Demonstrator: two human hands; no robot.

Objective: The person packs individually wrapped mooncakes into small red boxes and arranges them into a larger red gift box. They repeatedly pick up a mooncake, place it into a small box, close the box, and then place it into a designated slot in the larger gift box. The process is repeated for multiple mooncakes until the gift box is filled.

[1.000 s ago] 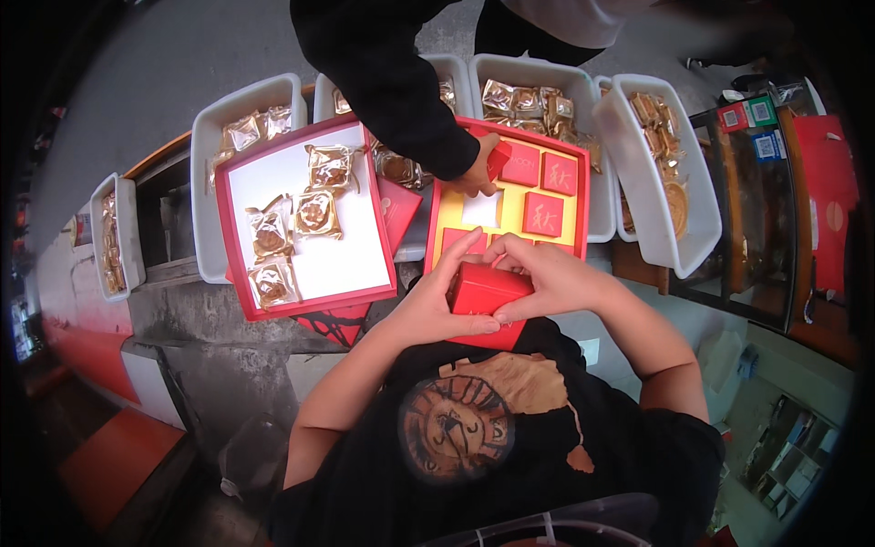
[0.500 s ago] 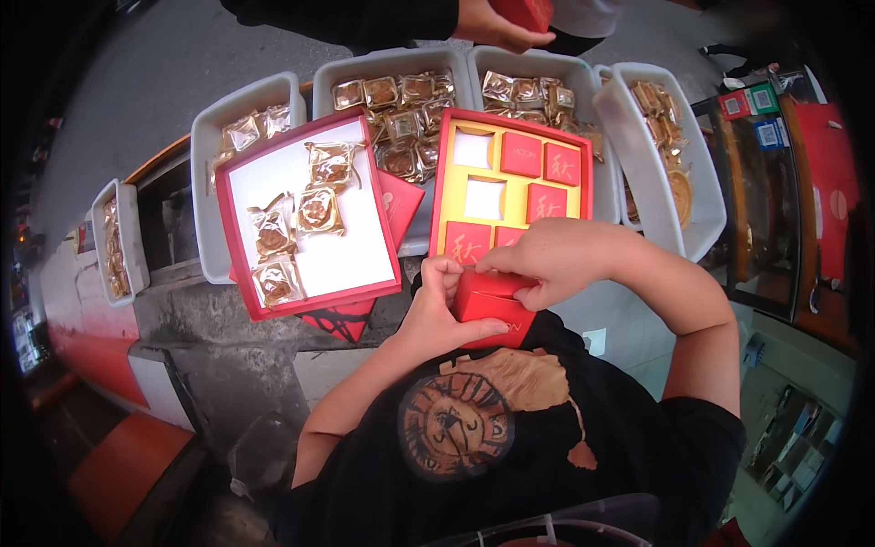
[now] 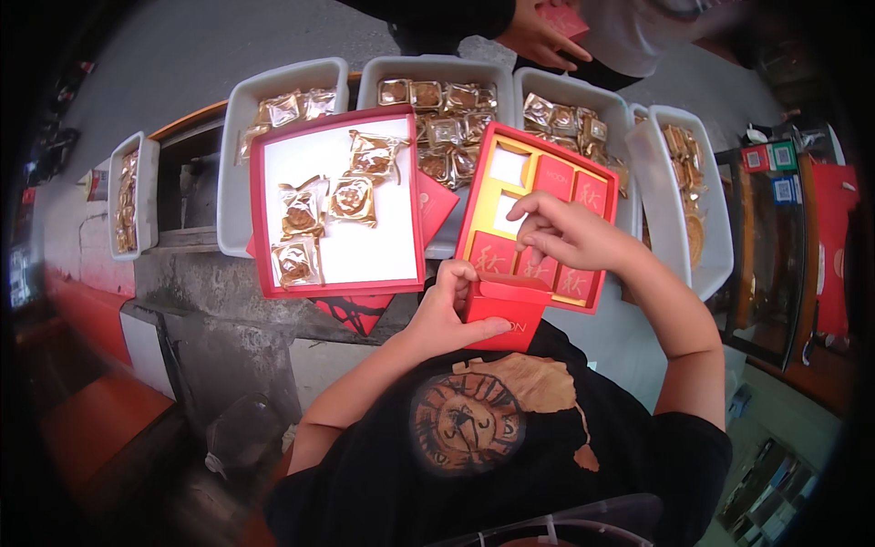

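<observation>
My left hand (image 3: 441, 312) grips a small red carton (image 3: 507, 319) close to my shirt, thumb across its front; its top flap stands up. Just beyond it my right hand (image 3: 570, 235) hovers over a large red gift box (image 3: 591, 307), fingers loosely bent and apart, holding nothing. That gift box has a yellow insert (image 3: 498, 189) with several small red cartons (image 3: 555, 180) in its slots; a white-bottomed slot (image 3: 509, 167) shows at its far left. To the left, a shallow red tray (image 3: 260, 223) with a white bottom holds several mooncakes (image 3: 353, 199) in clear-and-gold wrappers.
Grey plastic bins (image 3: 235, 196) of wrapped mooncakes line the far side; one bin (image 3: 709, 196) stands tilted at right. Another red box (image 3: 437, 202) lies under the tray. Across the bins, another person's hand (image 3: 540, 38) holds a small red carton (image 3: 562, 20). A glass case (image 3: 766, 292) stands at right.
My right hand has let go of the small carton and lifted away over the gift box. The carton's top flap has risen. The other person's hand has moved right.
</observation>
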